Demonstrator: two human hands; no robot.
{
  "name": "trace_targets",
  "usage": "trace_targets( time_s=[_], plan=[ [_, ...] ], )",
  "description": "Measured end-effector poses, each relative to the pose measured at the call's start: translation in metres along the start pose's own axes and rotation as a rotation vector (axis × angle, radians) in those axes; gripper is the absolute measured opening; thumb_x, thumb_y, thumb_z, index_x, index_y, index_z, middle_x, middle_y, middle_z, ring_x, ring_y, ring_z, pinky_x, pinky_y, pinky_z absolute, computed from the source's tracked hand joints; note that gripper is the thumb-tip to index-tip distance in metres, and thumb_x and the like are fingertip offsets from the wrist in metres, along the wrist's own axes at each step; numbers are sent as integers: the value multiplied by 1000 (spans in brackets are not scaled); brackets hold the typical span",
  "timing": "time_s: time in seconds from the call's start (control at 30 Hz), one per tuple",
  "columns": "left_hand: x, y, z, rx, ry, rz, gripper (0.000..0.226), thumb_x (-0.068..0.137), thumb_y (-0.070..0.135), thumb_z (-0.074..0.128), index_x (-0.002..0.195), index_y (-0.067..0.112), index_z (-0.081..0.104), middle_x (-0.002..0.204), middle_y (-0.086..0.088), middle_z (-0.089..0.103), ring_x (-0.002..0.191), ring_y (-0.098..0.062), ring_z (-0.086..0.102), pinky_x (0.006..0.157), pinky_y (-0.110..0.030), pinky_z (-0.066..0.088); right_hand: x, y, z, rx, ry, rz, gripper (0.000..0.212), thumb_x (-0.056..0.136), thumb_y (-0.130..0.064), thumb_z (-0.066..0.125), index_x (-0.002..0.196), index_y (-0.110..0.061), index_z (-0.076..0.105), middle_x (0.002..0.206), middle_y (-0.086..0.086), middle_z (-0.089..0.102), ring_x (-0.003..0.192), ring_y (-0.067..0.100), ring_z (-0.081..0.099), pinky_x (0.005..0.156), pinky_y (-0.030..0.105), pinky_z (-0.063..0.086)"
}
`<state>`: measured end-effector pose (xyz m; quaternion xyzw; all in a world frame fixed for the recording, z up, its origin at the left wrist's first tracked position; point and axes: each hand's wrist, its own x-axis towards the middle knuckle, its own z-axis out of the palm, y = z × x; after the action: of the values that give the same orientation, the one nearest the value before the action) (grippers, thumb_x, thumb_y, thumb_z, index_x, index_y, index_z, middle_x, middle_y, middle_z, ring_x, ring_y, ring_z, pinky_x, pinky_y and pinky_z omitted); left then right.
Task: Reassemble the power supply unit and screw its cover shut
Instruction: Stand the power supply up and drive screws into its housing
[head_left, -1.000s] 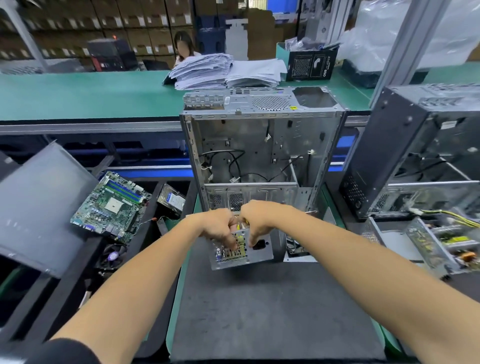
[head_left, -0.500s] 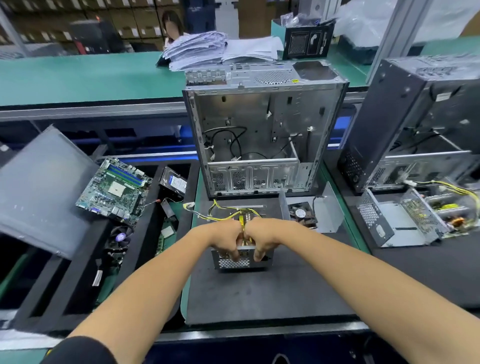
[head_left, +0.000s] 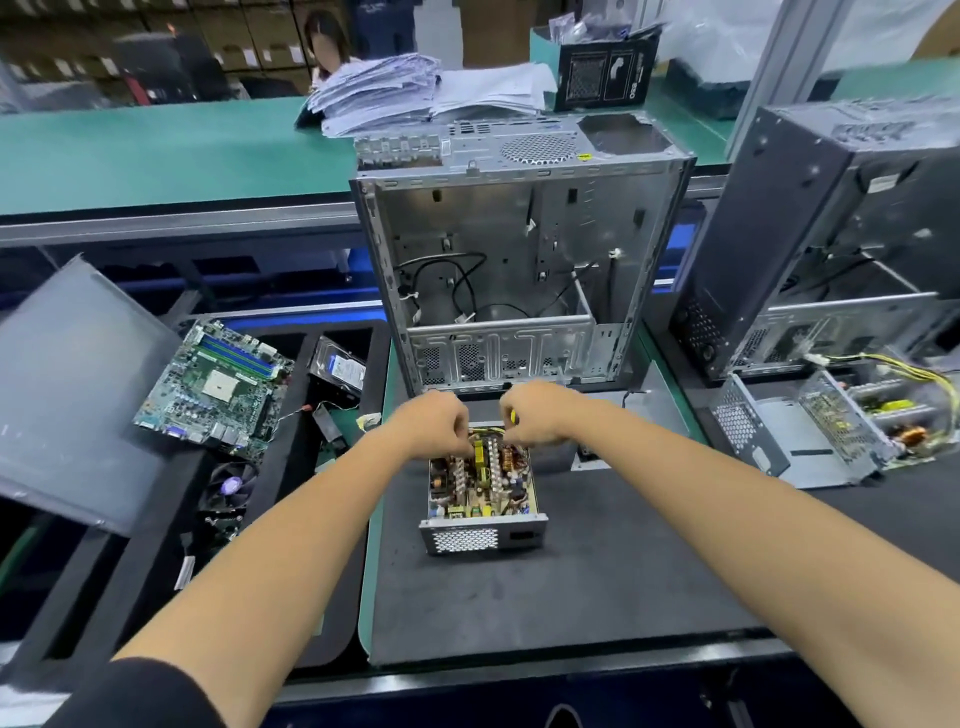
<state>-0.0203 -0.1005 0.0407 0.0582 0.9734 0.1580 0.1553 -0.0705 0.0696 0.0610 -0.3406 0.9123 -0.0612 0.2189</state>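
I see my left hand (head_left: 434, 423) and right hand (head_left: 537, 415), fingers curled, pinching yellow wires (head_left: 511, 417) at the far end of the open grey metal power supply box (head_left: 480, 491).

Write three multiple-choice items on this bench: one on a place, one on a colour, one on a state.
1. Where does the motherboard lie?
A. left of the open case
B. inside it
C. on the paper stack

2. What colour is the mat under the power supply unit?
A. green
B. black
C. white

3. How is the unit's top?
A. covered
B. open, board exposed
C. taped

Answers: 1 A, it sits in the tray left of the case. 2 B, the mat is black. 3 B, its components show below the left hand and right hand.
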Motion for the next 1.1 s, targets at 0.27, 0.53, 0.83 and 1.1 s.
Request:
trace_targets(
  time_s=[0.27, 0.53, 0.83, 1.1],
  plan=[
    [26, -11, 15, 39, 151, 35, 53, 64, 50, 80, 88, 22, 42, 86, 7, 47, 79, -17, 47, 70, -34, 42, 29, 20, -2, -27, 96, 44, 18, 80, -6, 57, 92, 0, 69, 97, 18, 69, 91, 31, 66, 74, 38, 55],
    [40, -21, 27, 121, 66, 136, 48, 69, 42, 78, 92, 25, 39, 89, 9, 44, 83, -15, 48, 64, -29, 36, 51, 14, -6, 12, 58, 45, 23, 79, 1, 52, 95, 2, 68, 98, 19, 68, 92, 32, 66, 78, 42, 56],
    [36, -14, 21, 394, 141, 245, 36, 82, 29, 62, 110, 14, 46, 104, -5, 56, 96, -25, 55, 72, -39, 49, 61, 0, -12, 31, 42, 47, 24, 80, -2, 51, 97, 2, 67, 97, 22, 67, 90, 34, 64, 73, 43, 54],
    [30, -8, 28, 504, 159, 187, 16, 82, 17, 53, 96, 10, 50, 92, -8, 65, 82, -30, 63, 58, -33, 38, 57, -1, -8, 29, 9, 48, 22, 79, -1, 55, 95, 4, 69, 98, 22, 69, 91, 34, 66, 75, 44, 55]
  ],
)
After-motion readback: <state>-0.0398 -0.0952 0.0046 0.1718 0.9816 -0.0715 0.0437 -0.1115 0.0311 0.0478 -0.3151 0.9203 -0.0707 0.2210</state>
